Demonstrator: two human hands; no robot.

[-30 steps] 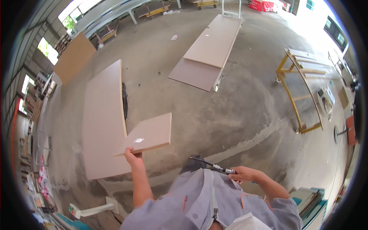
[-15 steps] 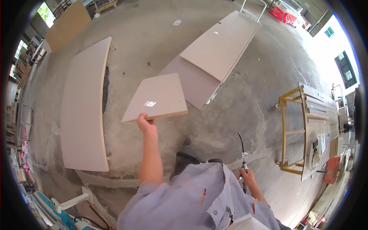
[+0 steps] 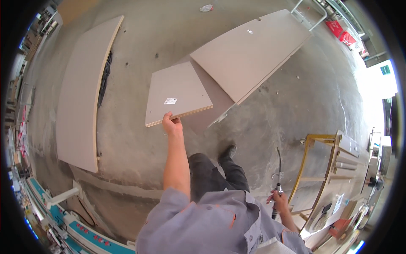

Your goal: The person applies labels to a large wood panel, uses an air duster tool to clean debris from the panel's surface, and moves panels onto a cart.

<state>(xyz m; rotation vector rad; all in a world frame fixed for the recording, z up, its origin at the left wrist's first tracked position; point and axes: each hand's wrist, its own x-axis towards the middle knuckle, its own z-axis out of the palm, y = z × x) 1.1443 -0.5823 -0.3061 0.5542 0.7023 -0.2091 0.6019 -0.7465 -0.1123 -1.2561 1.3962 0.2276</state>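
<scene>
My left hand (image 3: 172,122) is closed on the near edge of a greyish-beige board (image 3: 179,86) with a white label. Layers show along its edge, perhaps more than one panel; I cannot tell. It overlaps in view a larger panel (image 3: 213,91) on a low cart, and whether they touch is unclear. Down by my right side, my right hand (image 3: 280,201) grips an air blow gun (image 3: 278,187) with a silver body and a thin black tube pointing forward.
A wide panel (image 3: 243,53) lies on top at the far right, beside a white cart handle (image 3: 317,25). Left, a long panel (image 3: 82,93) rests over black plastic. A yellow-framed workbench (image 3: 302,167) stands right, a teal-and-white machine (image 3: 80,228) lower left.
My view has shifted and I have stepped forward, closer to the cart and the workbench. The board stays in my left hand, the air blow gun in my right.
</scene>
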